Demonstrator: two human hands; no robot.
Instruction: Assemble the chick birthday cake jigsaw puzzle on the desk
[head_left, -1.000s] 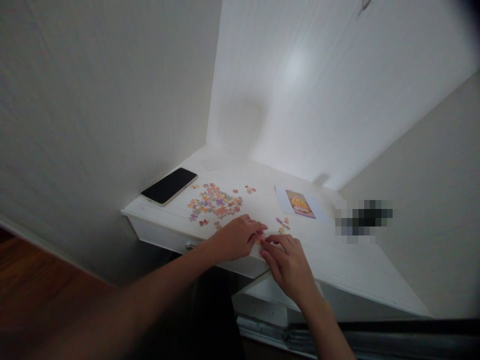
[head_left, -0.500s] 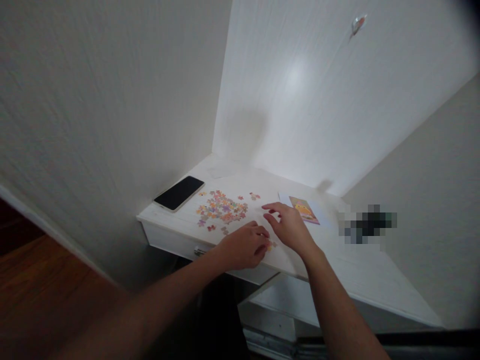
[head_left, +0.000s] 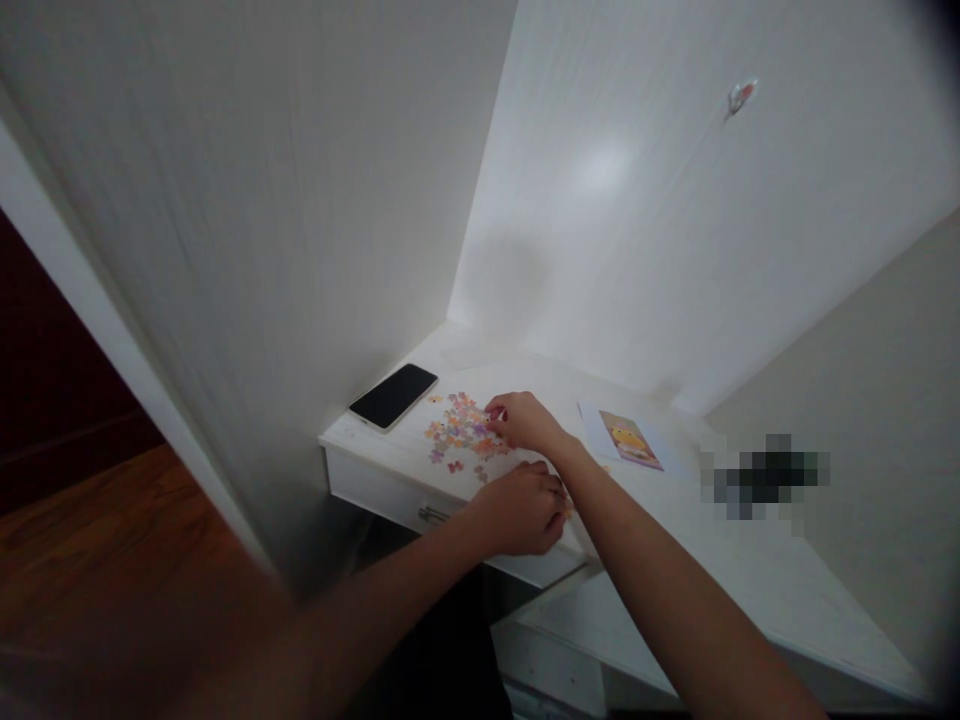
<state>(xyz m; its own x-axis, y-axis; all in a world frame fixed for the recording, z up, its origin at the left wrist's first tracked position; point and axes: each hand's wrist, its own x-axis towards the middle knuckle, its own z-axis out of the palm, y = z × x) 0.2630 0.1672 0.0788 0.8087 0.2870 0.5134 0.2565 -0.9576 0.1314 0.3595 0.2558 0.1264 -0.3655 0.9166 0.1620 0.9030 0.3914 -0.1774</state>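
All bearings below take the pile of jigsaw pieces (head_left: 459, 432) as the dial centre, with 12 o'clock at the top of my head view. The pile lies loose on the white counter (head_left: 750, 560), with small dark-red pieces (head_left: 455, 467) just apart from it at 6 o'clock. I have the right hand (head_left: 525, 420) at the 3 o'clock edge of the pile, thumb and index finger slightly parted over the pieces; I cannot tell whether a piece is gripped. The left hand (head_left: 519, 508) sits at 5 o'clock, near the front edge, with fingers curled; some pieces (head_left: 568, 511) show beside its fingertips, and I cannot tell whether any is held. A smartphone (head_left: 394, 396), screen dark, lies at 10 o'clock. A printed picture card (head_left: 631, 440) with a yellow figure lies at 3 o'clock, beyond the right hand. A drawer handle (head_left: 433, 514) is at 7 o'clock.
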